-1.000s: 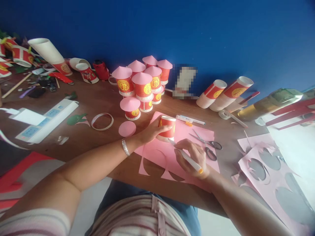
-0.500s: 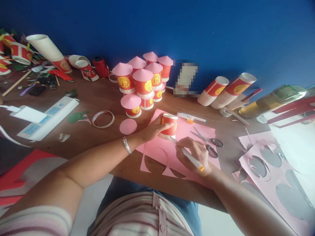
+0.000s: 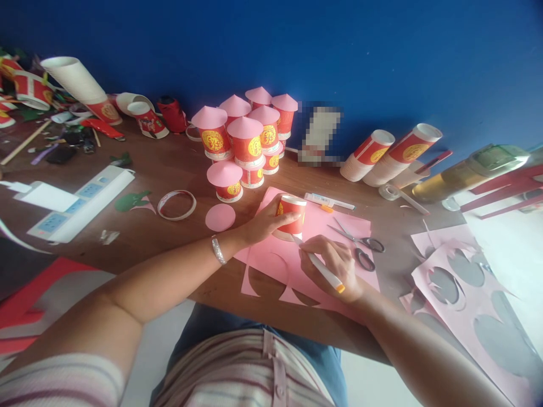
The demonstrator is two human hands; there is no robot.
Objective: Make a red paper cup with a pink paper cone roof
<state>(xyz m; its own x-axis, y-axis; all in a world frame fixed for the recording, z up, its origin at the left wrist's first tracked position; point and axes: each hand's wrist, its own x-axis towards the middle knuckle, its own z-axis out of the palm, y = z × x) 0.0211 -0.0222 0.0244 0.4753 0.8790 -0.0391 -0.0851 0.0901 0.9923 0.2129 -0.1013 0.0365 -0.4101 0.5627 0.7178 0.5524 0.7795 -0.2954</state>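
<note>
1. From my end, I see the left hand (image 3: 271, 219) with its grip closed round the side of a red paper cup (image 3: 293, 227); the thumb lies across the cup's front; the cup stands on a pink paper sheet (image 3: 318, 226), roughly midway between the front and back edges of the desk (image 3: 169, 169).
2. I have the right hand (image 3: 331, 261) closed on a white marker pen (image 3: 327, 274), fingers bunched round the barrel; the pen's orange end points toward the desk's front edge, and its tip is at the foot of the cup; whether it touches, I cannot tell.
3. Just right of the hands, scissors (image 3: 357, 243) lie with parted blades; their handles reach the sheet's right side; a second marker (image 3: 333, 202) lies along the sheet's back edge, a small orange piece (image 3: 326, 208) beside it.
4. Left of the cup, I have a pink paper disc (image 3: 220, 217) flat on the desk; behind it stand cups with pink cone tops (image 3: 246, 141), grouped toward the back edge.
5. Toward the desk's left edge sits a power strip (image 3: 85, 204); near the right edge, cut pink sheets (image 3: 464, 322) show round holes; two cup stacks (image 3: 392, 155) lean at the back edge.
</note>
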